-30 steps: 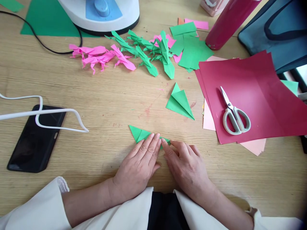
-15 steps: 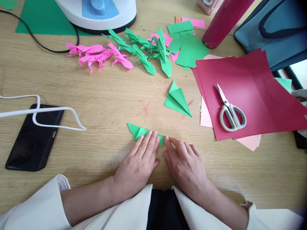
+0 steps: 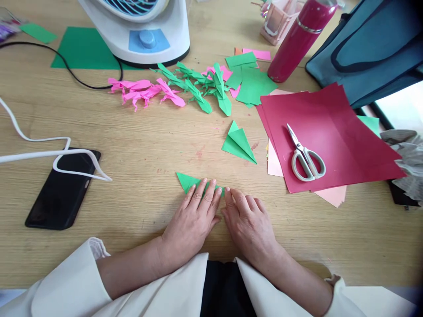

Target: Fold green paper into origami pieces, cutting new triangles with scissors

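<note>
A small green folded paper [image 3: 188, 181] lies on the table in front of me, its pointed end out to the left. My left hand [image 3: 191, 220] rests flat on it, fingers stretched out and covering its lower part. At the paper's right end, my right hand [image 3: 249, 220] has its fingers curled, with the index fingertip on the edge; its thumb is partly hidden. Beyond the hands lies another green folded paper [image 3: 239, 143] with a raised flap. Farther back are pink origami figures [image 3: 142, 91] and green origami figures [image 3: 198, 94] in a row.
Scissors [image 3: 306, 158] lie on dark red paper sheets [image 3: 343, 132] at right. A red flask [image 3: 297, 44], a pink holder [image 3: 277, 22] and a blue bag [image 3: 366, 53] stand behind. A white fan [image 3: 165, 46] is at back; a phone [image 3: 62, 193] and white cable [image 3: 33, 154] lie left.
The view has tilted upward, showing more of the fan and flask. A small raised fold on the paper by my left fingers no longer shows. Both hands keep nearly the same place on it.
</note>
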`<state>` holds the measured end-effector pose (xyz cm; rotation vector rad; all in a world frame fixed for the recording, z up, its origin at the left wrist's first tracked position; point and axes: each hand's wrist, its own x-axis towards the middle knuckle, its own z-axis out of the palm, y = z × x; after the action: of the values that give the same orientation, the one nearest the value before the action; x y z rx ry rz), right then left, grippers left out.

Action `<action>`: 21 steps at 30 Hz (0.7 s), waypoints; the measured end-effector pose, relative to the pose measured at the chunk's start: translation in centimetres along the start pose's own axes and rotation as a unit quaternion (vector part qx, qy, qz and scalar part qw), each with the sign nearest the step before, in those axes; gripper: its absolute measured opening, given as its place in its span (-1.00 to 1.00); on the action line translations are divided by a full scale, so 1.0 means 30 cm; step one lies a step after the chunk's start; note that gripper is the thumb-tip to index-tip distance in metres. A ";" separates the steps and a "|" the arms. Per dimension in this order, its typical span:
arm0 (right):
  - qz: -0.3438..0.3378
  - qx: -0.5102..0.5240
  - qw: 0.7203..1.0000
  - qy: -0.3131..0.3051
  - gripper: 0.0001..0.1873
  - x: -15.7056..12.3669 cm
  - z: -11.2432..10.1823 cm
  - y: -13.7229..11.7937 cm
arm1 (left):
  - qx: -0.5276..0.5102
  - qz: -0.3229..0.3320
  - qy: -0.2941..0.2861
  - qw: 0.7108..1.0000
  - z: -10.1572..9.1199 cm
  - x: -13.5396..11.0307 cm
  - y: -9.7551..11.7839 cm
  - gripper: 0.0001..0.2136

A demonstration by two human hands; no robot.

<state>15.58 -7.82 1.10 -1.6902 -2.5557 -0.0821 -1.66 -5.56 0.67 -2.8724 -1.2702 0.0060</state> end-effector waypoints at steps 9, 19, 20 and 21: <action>0.002 0.000 1.000 -0.026 -0.54 0.004 -0.002 -0.006 | 0.007 -0.026 -0.001 1.000 0.012 0.004 0.025 -0.42; 0.021 0.000 0.998 -0.052 -0.50 0.007 -0.012 -0.020 | -0.024 -0.028 -0.001 0.999 0.050 -0.009 0.013 -0.23; 0.023 0.000 0.998 -0.057 -0.49 0.007 -0.012 -0.020 | -0.027 -0.026 -0.001 0.999 0.054 -0.011 0.010 -0.22; 0.024 0.001 0.998 -0.061 -0.48 0.006 -0.011 -0.020 | -0.030 -0.025 0.000 0.999 0.058 -0.014 0.008 -0.22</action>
<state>14.96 -7.91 1.45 -1.8087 -2.5963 0.0290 -1.76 -6.02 -1.07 -2.8887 -1.3659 -0.0323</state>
